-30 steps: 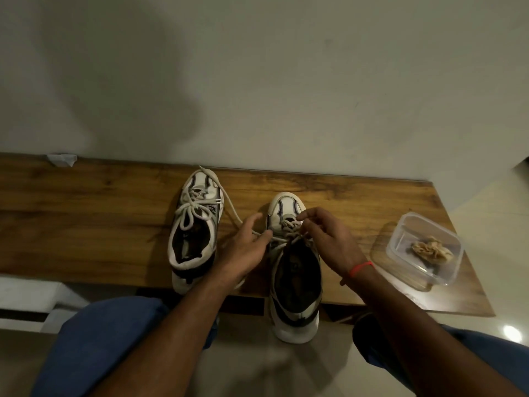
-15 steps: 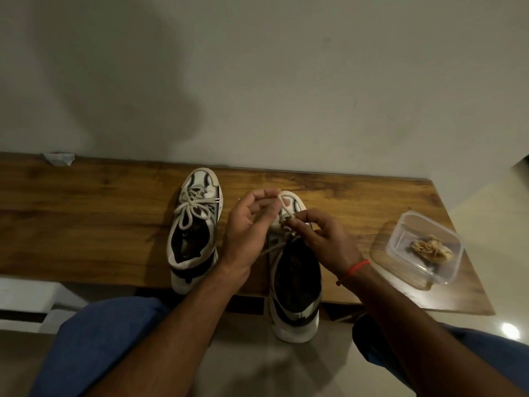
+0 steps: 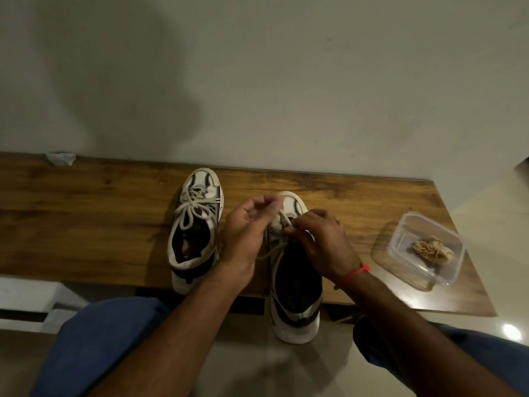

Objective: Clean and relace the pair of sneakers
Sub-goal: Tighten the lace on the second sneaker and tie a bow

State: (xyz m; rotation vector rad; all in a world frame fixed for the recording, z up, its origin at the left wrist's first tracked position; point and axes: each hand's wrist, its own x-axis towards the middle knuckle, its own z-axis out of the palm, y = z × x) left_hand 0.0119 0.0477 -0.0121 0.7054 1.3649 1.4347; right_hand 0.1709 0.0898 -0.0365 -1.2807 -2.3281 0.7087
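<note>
We are seeing a wooden bench [image 3: 86, 213] lying against the wall. Two sneakers are sitting on it: left sneaker [image 3: 194, 227], right sneaker [image 3: 296, 293] overhanging the front edge. A clear plastic container [image 3: 426, 247] is sitting near the right end, a crumpled paper scrap [image 3: 60, 159] far left.

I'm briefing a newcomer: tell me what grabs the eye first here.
Both hands, left hand and right hand, meet mid-frame, pinching the lace of the right sneaker, whose heel overhangs the wooden shelf. Beside it stands the left sneaker, already tied in a bow.
</note>
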